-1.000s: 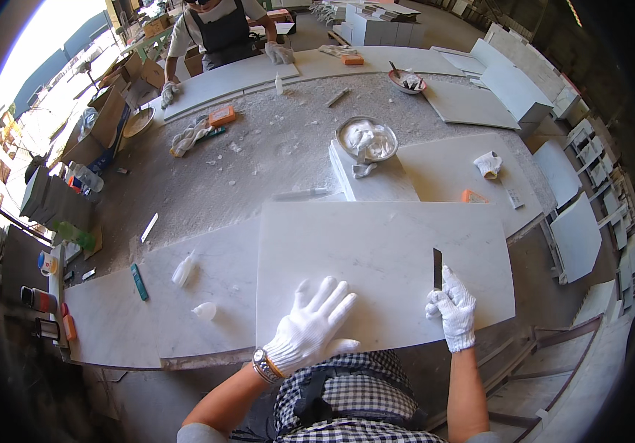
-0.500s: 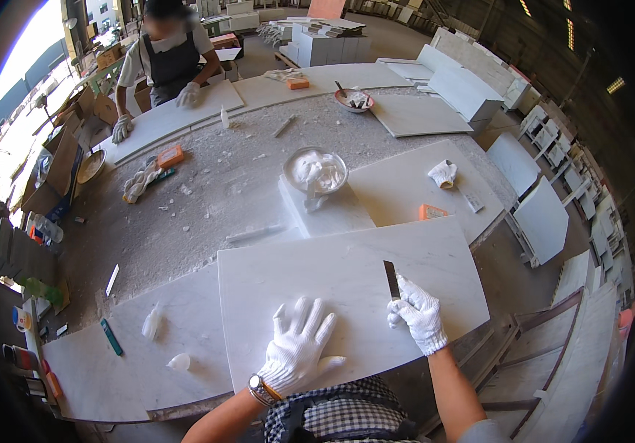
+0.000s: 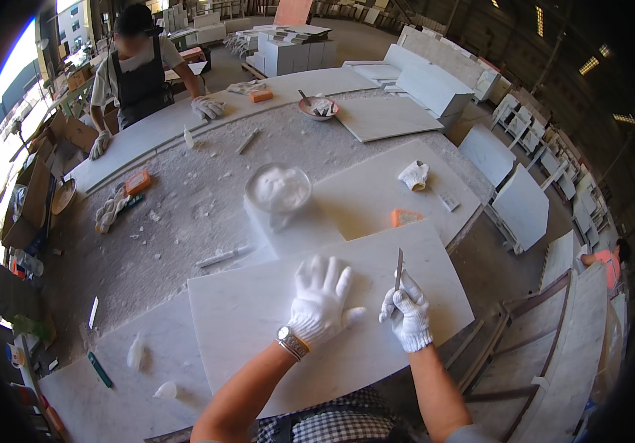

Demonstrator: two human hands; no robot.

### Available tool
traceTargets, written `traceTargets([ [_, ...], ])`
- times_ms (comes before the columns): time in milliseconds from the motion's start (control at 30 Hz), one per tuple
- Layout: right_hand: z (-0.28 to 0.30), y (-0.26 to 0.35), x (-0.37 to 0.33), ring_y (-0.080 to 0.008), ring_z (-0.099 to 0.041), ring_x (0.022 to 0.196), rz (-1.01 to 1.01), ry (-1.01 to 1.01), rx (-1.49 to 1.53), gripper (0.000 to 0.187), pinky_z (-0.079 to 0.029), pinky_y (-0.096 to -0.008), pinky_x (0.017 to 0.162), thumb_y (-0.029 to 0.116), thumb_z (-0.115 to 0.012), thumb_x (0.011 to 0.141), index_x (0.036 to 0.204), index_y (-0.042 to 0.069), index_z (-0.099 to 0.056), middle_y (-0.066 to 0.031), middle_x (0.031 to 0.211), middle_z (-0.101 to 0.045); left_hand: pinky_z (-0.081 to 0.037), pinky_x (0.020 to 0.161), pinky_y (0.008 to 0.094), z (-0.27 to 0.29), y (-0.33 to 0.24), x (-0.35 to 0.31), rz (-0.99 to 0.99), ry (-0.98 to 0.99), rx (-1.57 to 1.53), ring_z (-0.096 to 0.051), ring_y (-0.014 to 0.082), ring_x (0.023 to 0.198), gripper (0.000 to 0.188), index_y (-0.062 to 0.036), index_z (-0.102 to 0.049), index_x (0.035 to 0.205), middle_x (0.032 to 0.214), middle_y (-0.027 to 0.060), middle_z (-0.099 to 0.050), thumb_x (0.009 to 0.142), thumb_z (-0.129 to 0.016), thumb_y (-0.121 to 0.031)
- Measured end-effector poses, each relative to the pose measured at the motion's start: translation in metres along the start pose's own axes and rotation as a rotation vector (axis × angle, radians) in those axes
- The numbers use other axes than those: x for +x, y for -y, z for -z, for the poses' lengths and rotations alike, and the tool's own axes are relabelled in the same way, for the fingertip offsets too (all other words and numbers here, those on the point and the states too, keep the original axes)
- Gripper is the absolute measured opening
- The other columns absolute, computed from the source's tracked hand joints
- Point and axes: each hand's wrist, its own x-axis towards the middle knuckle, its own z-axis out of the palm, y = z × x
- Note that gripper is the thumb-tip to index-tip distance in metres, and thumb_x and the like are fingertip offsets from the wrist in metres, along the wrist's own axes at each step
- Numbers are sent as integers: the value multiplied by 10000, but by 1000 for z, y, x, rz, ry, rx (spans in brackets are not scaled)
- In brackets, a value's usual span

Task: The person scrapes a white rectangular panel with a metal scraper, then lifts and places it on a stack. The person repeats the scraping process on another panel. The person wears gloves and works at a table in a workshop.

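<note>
A white marble slab (image 3: 258, 332) with faint grey veins lies before me on the table. My left hand (image 3: 322, 301), in a white knit glove with a watch at the wrist, rests flat on it, fingers spread. Over the slab's right part, my gloved right hand (image 3: 408, 310) pinches a thin flat metal scraper blade (image 3: 399, 267), which points up and shows nearly edge-on. Just past the slab's far edge is a clear bowl of white powder or paste (image 3: 279, 188), standing on a white block (image 3: 295, 229).
Beyond the slab lie an orange box (image 3: 406, 217) and a white glove (image 3: 414, 175). To the left are a green-handled cutter (image 3: 99, 369) and a squeeze bottle (image 3: 136, 353). Across the dusty table, a gloved co-worker (image 3: 136, 74) leans over a long slab.
My left hand has slid farther away and rightward over the slab. The scraper blade has turned from broadside to nearly edge-on. My view has shifted. The co-worker's hand has moved along their slab.
</note>
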Motion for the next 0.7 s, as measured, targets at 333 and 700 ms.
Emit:
traceTargets([
  [333, 10, -2, 4, -207, -621, 661, 26, 61, 206, 504, -544, -375, 593, 133, -674, 1000, 1486, 99, -543, -80, 805, -645, -205, 1203, 669, 5, -6, -12, 129, 15, 33, -296, 420, 1532, 888, -18, -457, 1514, 1598, 239, -407, 933, -564, -681],
  [700, -12, 8, -21, -97, -659, 878, 2, 89, -495, 594, -574, -274, 837, 37, -762, 922, 1482, 47, -563, -72, 1082, -736, -571, 902, 345, 34, -48, -33, 404, -76, -1016, -722, 279, 1079, 609, 5, -610, 1374, 1246, 157, -724, 929, -763, -382],
])
